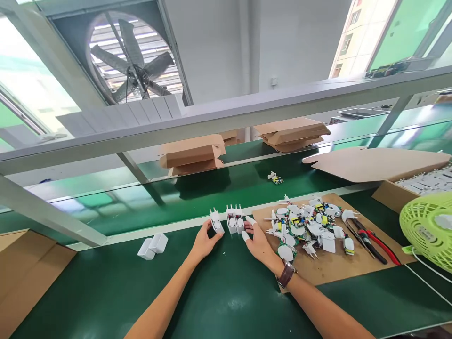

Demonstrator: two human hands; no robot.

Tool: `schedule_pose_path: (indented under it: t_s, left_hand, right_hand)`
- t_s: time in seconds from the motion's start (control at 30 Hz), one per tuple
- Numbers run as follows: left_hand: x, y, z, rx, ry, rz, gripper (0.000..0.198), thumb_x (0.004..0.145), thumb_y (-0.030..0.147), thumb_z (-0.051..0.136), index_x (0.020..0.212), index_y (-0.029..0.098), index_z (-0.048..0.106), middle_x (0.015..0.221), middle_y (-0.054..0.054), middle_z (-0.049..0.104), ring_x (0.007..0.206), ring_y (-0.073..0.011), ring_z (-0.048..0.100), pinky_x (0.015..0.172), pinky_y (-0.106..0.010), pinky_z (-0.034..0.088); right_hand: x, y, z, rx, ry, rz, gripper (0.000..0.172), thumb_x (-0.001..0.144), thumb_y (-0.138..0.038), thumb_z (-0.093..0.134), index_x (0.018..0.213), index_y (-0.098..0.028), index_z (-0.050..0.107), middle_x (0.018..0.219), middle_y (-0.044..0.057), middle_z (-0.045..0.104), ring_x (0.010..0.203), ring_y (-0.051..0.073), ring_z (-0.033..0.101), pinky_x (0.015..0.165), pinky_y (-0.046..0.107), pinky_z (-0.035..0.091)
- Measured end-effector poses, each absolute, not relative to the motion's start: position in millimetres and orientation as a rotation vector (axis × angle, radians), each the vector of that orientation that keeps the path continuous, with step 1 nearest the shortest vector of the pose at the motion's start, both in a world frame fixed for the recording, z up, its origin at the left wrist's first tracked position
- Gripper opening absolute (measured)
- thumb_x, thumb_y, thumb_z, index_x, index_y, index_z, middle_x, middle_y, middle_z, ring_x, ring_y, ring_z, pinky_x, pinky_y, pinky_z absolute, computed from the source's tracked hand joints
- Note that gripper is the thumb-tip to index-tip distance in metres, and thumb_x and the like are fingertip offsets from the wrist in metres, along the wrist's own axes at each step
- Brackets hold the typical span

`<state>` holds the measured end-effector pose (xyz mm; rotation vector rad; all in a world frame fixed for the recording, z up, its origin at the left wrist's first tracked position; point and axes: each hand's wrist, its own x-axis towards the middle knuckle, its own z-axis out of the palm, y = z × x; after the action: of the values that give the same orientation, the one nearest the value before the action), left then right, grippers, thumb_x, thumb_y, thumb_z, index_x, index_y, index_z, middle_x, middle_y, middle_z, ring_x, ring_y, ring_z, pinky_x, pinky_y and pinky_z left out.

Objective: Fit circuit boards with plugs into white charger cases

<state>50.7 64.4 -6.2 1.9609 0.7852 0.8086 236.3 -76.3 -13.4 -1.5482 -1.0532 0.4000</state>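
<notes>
My left hand [203,242] is closed on a white plug adapter [216,222], thumb in front, with its two pins pointing up. Just right of it, a pair of similar white plug adapters [231,223] stands side by side, pins upward. Beside this pair is my right hand [259,245], its fingers apart and white covers on the fingertips; they come close to the right adapter, and I cannot tell if they touch it. Two white empty casings [153,246] sit to the left. A pile of plug parts and circuit boards [307,223] lies to the right of my right hand.
Under the pile is a brown cardboard sheet [339,268], also bearing red-handled pliers [379,245] and tweezers [358,239]. A green fan [427,230] stands at right near an open carton [399,195]. One loose board [275,177] lies on the green belt [247,181]. Cardboard [31,278] is at left.
</notes>
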Motion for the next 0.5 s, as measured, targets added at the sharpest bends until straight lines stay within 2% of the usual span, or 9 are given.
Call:
schedule_pose_path:
  t_s: [0.1,0.23,0.37,0.43,0.5]
  left_hand:
    - [66.1,64.7,-4.7,2.027,0.733,0.743,0.059,0.078,0.037,0.074,0.132,0.02,0.058,0.138,-0.012,0.064,0.132,-0.0311,0.058,0.115,-0.05,0.043]
    - [49.7,60.0,-3.8,2.194,0.812,0.69,0.068,0.075,0.037,0.077,0.138,0.022,0.056,0.146,-0.013,0.058,0.141,-0.0355,0.049,0.119,-0.055,0.036]
    - [-8.7,63.1,9.2,2.536,1.003,0.834,0.051,0.088,0.038,0.065,0.136,0.023,0.057,0.142,-0.013,0.062,0.142,-0.0344,0.048,0.117,-0.055,0.038]
    - [-44.0,67.5,20.5,2.632,1.177,0.958,0.046,0.09,0.039,0.063,0.133,0.023,0.059,0.138,-0.014,0.063,0.142,-0.0369,0.046,0.116,-0.059,0.036]
    - [-76.3,71.2,31.1,2.673,1.41,0.98,0.042,0.091,0.04,0.062,0.128,0.022,0.063,0.137,-0.017,0.063,0.141,-0.0414,0.044,0.112,-0.065,0.035]
  right_hand:
    - [233.2,-79.7,-9.4,-1.571,-1.157,0.333,0.042,0.083,-0.014,0.052,0.124,-0.019,0.059,0.114,0.012,0.071,0.106,0.024,0.07,0.094,0.041,0.061]
    - [228.1,-93.6,3.5,-1.648,-1.226,0.213,0.03,0.091,-0.019,0.049,0.118,-0.019,0.062,0.107,0.012,0.069,0.102,0.026,0.068,0.093,0.046,0.058]
    - [214.4,-105.3,12.3,-1.525,-1.571,0.231,0.031,0.098,-0.016,0.042,0.119,-0.022,0.065,0.106,0.009,0.07,0.101,0.022,0.067,0.095,0.04,0.056]
    - [205.7,-107.2,12.2,-1.497,-1.711,0.266,0.034,0.098,-0.014,0.041,0.122,-0.021,0.064,0.104,0.008,0.07,0.097,0.021,0.067,0.091,0.037,0.056]
    - [198.6,-106.0,9.4,-1.535,-1.855,0.252,0.032,0.095,-0.01,0.043,0.115,-0.018,0.066,0.1,0.009,0.069,0.093,0.022,0.066,0.086,0.037,0.056]
